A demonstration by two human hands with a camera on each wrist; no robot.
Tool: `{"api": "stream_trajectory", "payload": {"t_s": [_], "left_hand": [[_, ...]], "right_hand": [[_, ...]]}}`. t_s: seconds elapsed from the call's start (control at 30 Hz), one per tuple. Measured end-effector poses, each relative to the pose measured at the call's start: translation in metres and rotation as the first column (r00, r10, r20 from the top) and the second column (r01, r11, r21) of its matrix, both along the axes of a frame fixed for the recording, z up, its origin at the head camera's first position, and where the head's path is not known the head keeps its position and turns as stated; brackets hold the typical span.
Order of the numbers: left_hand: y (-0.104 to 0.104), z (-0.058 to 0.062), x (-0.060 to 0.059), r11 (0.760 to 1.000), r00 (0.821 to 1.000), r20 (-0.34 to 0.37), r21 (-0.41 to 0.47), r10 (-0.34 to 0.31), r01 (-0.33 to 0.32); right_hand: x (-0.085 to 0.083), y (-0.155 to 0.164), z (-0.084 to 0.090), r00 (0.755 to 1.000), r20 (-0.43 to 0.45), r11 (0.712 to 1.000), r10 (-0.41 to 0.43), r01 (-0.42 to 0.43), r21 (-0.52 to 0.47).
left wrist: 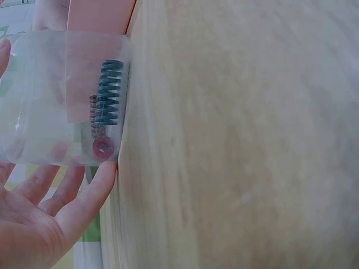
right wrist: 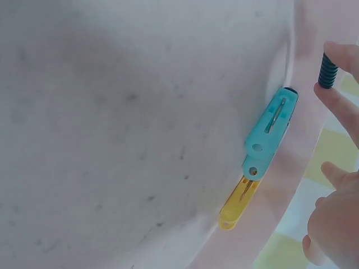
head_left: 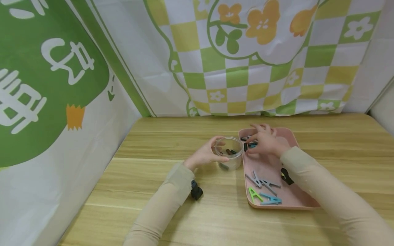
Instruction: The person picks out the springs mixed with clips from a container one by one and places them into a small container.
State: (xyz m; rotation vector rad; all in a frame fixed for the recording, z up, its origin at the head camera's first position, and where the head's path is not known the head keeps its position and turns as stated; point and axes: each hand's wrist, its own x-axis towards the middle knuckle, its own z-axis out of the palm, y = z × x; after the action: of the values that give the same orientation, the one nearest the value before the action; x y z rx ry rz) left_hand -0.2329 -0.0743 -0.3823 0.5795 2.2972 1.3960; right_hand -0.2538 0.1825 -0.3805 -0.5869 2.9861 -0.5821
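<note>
My left hand (head_left: pixel 205 153) holds a clear plastic jar (head_left: pixel 230 164) round its side, just left of the pink tray. Inside lie a dark green coil spring (left wrist: pixel 109 92), a thin brownish spring (left wrist: pixel 93 117) and a red one (left wrist: pixel 102 147) seen end-on. Over the tray's far left corner, my right hand (head_left: pixel 265 140) pinches a short dark green spring (right wrist: pixel 328 72) between thumb and finger, close to the jar's rim. Below that hand, a light blue clothespin (right wrist: pixel 272 134) and a yellow clothespin (right wrist: pixel 238 204) lie along the tray wall.
The pink tray (head_left: pixel 269 207) stands right of the jar on the wooden table (head_left: pixel 147 171). Grey clothespins (head_left: pixel 261 181), a lime green clothespin (head_left: pixel 254 194) and a blue clothespin (head_left: pixel 271 199) lie near its front. A black-and-yellow clip (head_left: pixel 287 176) sits beside the right forearm.
</note>
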Motion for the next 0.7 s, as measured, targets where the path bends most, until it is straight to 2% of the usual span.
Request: {"api": "stream_trajectory", "payload": {"t_s": [0.33,0.7], "left_hand": [[0.0,-0.001,-0.001,1.0,1.0,-0.002,-0.003,-0.001,0.001],[-0.001,0.0,0.0,1.0,1.0,0.004,-0.005,0.007,-0.007]], "right_hand": [[0.0,0.008,0.01,0.999,0.037,0.998,-0.01,0.012,-0.058],[0.005,0.016,0.02,1.0,0.027,0.992,-0.014,0.018,-0.125]]}}
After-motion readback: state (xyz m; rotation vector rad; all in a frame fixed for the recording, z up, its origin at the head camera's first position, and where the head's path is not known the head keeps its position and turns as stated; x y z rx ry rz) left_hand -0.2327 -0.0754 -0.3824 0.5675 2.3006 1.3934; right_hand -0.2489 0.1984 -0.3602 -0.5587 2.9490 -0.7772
